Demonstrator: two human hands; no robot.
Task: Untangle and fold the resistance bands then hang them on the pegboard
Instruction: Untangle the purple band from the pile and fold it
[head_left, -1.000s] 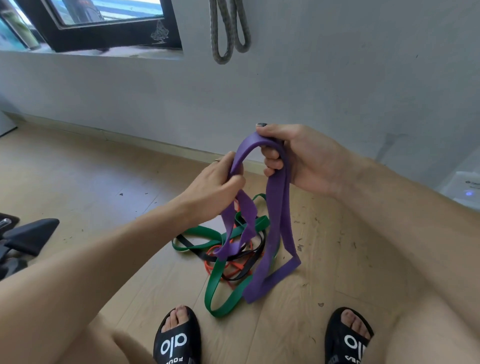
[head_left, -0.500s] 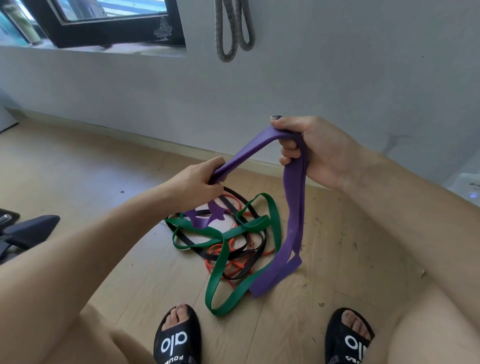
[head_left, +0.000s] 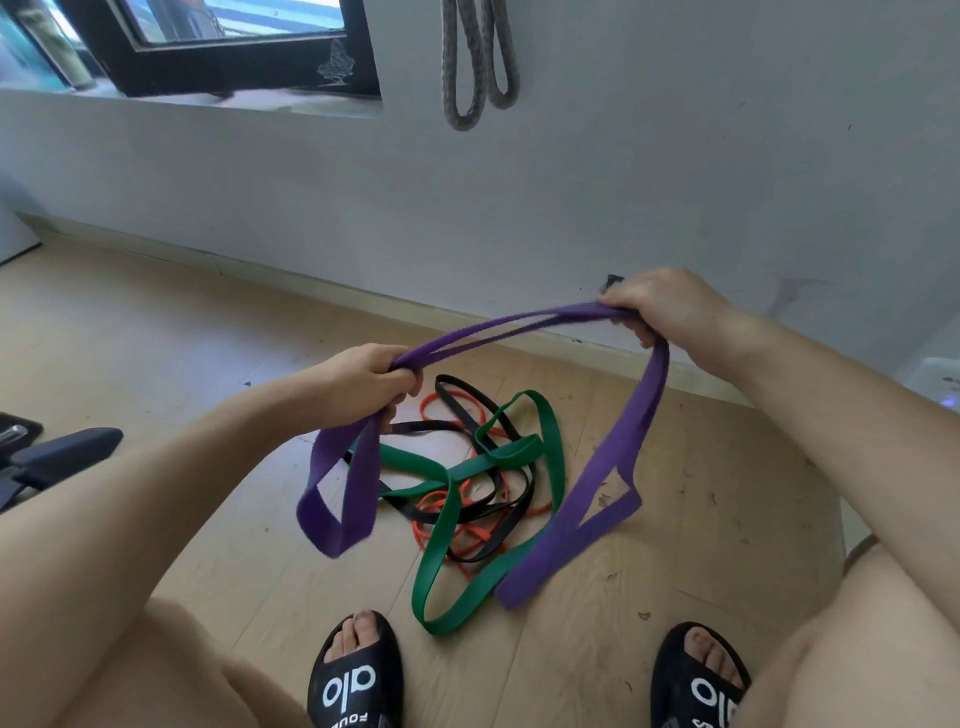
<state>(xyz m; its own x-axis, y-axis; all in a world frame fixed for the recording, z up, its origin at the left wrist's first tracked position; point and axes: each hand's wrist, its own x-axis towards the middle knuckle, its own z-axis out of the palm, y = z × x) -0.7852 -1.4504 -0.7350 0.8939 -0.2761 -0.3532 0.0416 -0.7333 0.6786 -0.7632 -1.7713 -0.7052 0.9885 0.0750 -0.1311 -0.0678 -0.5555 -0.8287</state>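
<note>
A: Wooden floor (head_left: 156, 364) meeting a grey wall (head_left: 675, 156); what lies on the boards?

B: Near the wall edge of the floor, a tangle of green band (head_left: 447, 545), black band (head_left: 467, 410) and orange band (head_left: 447, 402), looped through one another, just ahead of two black sandals (head_left: 353, 680).

A: And the purple band (head_left: 498, 330)?

B: Held above the tangle, stretched as two strands between both hands. Left hand (head_left: 363, 382): fingers curled tight round one end, a loop hanging below it. Right hand (head_left: 660, 306): fist closed on the other end, a longer loop dropping to the floor beside the green band.

A: Anything on the wall?

B: Grey rope loops (head_left: 478, 67) hanging beside a black window frame (head_left: 234, 62).
</note>
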